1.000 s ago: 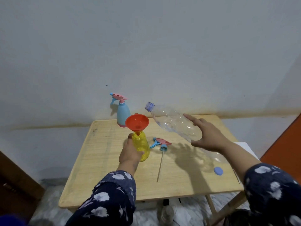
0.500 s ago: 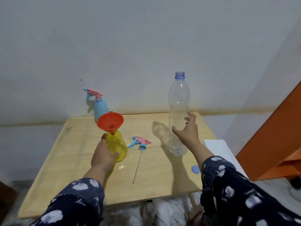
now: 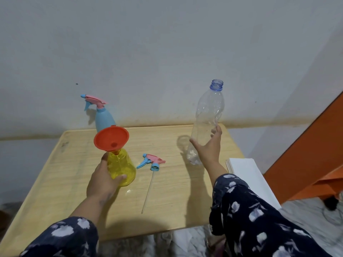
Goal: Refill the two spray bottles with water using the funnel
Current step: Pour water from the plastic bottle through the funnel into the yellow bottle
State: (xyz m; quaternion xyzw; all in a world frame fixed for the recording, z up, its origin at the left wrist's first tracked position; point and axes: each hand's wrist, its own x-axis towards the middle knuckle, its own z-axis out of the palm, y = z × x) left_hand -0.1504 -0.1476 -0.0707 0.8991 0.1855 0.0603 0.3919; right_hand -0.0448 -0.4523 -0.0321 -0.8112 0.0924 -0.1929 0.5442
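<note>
Your left hand (image 3: 104,179) wraps the yellow plastic spray bottle (image 3: 121,167) carrying the orange funnel (image 3: 111,138). At three o'clock from it, your right hand (image 3: 208,147) grips the uncapped clear plastic water bottle (image 3: 206,119).

We see soft, dim indoor light. The clear bottle (image 3: 207,123) throws a dark shadow leftward across the surface (image 3: 167,197). Wide-angle bending curves the edges; sleeves (image 3: 259,219) look slightly blurred.
</note>
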